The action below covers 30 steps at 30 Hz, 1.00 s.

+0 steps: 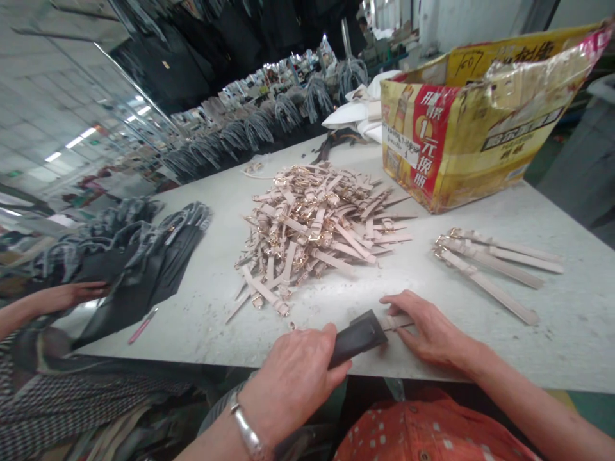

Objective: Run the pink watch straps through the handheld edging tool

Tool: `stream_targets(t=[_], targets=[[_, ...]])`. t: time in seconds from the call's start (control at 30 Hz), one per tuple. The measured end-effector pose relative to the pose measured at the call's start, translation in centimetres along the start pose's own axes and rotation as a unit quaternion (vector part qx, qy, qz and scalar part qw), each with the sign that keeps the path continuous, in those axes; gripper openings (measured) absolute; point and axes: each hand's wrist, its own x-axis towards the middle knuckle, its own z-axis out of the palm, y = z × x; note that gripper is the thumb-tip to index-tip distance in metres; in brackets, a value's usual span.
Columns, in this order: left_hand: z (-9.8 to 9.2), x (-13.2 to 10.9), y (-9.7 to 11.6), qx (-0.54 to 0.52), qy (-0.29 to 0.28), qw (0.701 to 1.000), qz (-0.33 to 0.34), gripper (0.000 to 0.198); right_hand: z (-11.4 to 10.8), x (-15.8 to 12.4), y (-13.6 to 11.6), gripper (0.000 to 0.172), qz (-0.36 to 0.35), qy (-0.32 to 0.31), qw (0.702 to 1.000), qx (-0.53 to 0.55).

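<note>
We see the left hand [293, 378] clenched around the handle of a black tool [358, 337] at the near edge of the white table [552, 346]; the tool's broad dark head sticks out past the thumb and points to the right. Under that head lies one pale pink strap [398, 321], flat on the table. The right hand [427, 330] rests on this strap with its fingers spread flat and pressing down, not curled around it; the strap's visible part lies between the tool head and the right fingertips and runs under the palm. Beyond the hands a large heap of straps [314, 227] with gold buckles sits mid-table. To the right, well apart from it, a few sorted straps [490, 262] lie side by side. A yellow and red cardboard box [485, 121] stands behind them. At the left, a co-worker's hand [79, 293] touches a pile of black leather pieces [139, 256], with a pink pen [142, 326] near it.
</note>
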Motion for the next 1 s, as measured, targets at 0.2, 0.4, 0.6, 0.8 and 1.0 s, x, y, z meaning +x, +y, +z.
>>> stream_targets(t=[0.2,0.4,0.6,0.8,1.0], targets=[[-0.3,1.1,0.9,-0.005,-0.008,1.0,0.001,0.028,0.1,0.1,0.1,0.055,0.009,0.006,1.0,0.003],[1.0,1.8,-0.5,-0.016,0.041,0.998,-0.036,0.03,0.2,0.2,0.4,0.049,0.002,0.013,1.0,-0.007],[1.2,-0.1,-1.7,-0.03,0.029,0.998,-0.057,0.032,0.2,0.1,0.4,0.055,0.004,0.009,1.0,-0.014],[1.5,0.3,-0.1,-0.038,0.022,0.999,-0.026,0.03,0.3,0.1,0.3,0.05,0.009,0.012,1.0,-0.02],[1.9,2.0,-0.6,-0.059,0.04,0.995,-0.068,0.034,0.2,0.3,0.5,0.048,-0.001,0.028,0.999,-0.027]])
